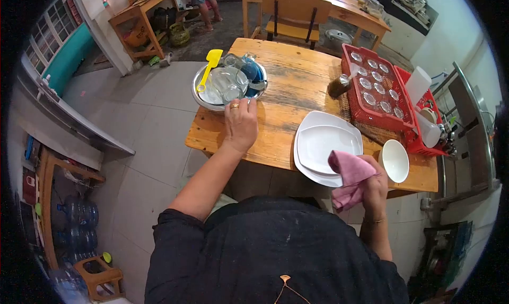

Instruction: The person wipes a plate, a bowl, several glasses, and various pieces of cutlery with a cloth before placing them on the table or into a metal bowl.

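At the left end of the wooden table (275, 139), a metal basin (205, 104) holds clear glassware (227, 80) and a yellow spatula (213, 63). The left hand (242, 122) has its fingers close together at the basin's near rim (whether they grip anything, I cannot tell). Rightward, two stacked white plates (322, 144) lie near the table's front edge. The right hand (375, 186) is closed around a bunched pink cloth (352, 169), beside the plates. Farther right are a red plastic tray (383, 121) of drinking glasses (378, 89) and a white bowl (395, 162).
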Action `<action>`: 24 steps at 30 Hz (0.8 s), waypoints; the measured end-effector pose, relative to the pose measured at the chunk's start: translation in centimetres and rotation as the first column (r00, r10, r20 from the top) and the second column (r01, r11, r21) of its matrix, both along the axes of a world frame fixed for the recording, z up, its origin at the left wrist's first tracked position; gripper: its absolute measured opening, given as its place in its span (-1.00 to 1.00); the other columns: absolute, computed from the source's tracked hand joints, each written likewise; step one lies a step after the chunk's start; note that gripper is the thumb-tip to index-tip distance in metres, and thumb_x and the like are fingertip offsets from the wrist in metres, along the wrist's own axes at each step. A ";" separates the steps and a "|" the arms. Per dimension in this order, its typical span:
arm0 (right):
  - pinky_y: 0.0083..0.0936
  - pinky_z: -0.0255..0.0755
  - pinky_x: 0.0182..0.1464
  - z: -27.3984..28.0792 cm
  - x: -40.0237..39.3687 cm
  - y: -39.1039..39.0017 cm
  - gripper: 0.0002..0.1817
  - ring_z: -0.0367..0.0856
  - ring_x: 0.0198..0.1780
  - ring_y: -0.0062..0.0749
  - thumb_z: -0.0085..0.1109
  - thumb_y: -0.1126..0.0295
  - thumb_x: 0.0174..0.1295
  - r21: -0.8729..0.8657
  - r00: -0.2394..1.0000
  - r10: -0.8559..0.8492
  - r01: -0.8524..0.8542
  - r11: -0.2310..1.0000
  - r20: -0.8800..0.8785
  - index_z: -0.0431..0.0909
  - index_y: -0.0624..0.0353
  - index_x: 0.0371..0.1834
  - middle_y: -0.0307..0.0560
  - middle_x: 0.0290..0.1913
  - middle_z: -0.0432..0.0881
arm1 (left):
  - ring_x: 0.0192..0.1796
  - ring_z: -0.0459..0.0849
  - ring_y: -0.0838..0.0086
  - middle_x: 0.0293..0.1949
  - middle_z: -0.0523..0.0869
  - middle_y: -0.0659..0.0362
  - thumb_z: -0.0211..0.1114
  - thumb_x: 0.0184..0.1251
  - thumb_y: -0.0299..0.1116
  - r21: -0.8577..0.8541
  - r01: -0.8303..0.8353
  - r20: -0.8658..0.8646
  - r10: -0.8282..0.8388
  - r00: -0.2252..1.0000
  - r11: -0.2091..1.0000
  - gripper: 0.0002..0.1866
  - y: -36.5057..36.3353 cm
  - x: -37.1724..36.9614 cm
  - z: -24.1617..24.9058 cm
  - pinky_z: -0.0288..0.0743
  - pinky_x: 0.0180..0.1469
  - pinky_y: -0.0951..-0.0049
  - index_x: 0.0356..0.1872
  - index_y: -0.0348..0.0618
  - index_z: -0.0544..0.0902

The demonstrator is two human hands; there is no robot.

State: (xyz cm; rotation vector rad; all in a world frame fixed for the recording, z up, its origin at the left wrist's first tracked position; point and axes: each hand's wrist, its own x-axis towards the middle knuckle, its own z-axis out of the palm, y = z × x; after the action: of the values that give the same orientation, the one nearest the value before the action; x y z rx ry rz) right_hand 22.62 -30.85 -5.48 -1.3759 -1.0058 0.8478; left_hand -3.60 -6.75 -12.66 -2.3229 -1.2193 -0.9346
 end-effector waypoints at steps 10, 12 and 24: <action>-0.46 0.42 0.08 -0.6 -2.3 0.5 -0.70 0.57 -0.04 -0.28 0.02 0.47 0.08 0.016 0.948 0.084 -0.093 0.995 0.306 0.64 0.35 -0.17 -0.01 -0.12 0.61 | -0.10 0.53 0.21 -0.28 0.58 0.11 0.17 0.15 -0.46 0.056 -0.036 0.041 0.034 0.999 0.998 -0.76 1.0 0.8 -1.2 0.40 -0.02 0.25 -0.15 -0.21 0.63; -0.50 0.40 0.08 -0.5 -2.5 0.8 -0.71 0.57 -0.04 -0.35 -0.03 0.56 0.09 0.007 0.946 0.077 -0.083 0.997 0.314 0.64 0.36 -0.19 -0.03 -0.13 0.62 | -0.10 0.52 0.20 -0.26 0.59 0.10 0.17 0.12 -0.47 0.018 0.004 0.049 -0.005 0.999 1.000 -0.80 0.8 0.3 -1.0 0.39 -0.02 0.24 -0.20 -0.20 0.61; -0.48 0.42 0.10 -1.6 -3.0 2.9 -0.65 0.58 -0.03 -0.28 -0.04 0.55 0.04 -0.011 0.923 0.117 -0.121 0.993 0.366 0.60 0.35 -0.10 0.02 -0.14 0.62 | -0.11 0.55 0.15 -0.20 0.65 0.07 0.22 -0.01 -0.55 -0.020 0.303 0.171 -0.296 0.940 0.953 -0.70 -6.0 -4.0 -0.6 0.38 0.04 0.19 -0.16 -0.23 0.65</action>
State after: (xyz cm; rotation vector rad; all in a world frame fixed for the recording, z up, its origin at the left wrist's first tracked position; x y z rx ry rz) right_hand 19.60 -27.91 -7.09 -1.5070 -1.3913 0.6830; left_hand -7.62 -12.73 -13.26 -2.5591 -0.9685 -1.2359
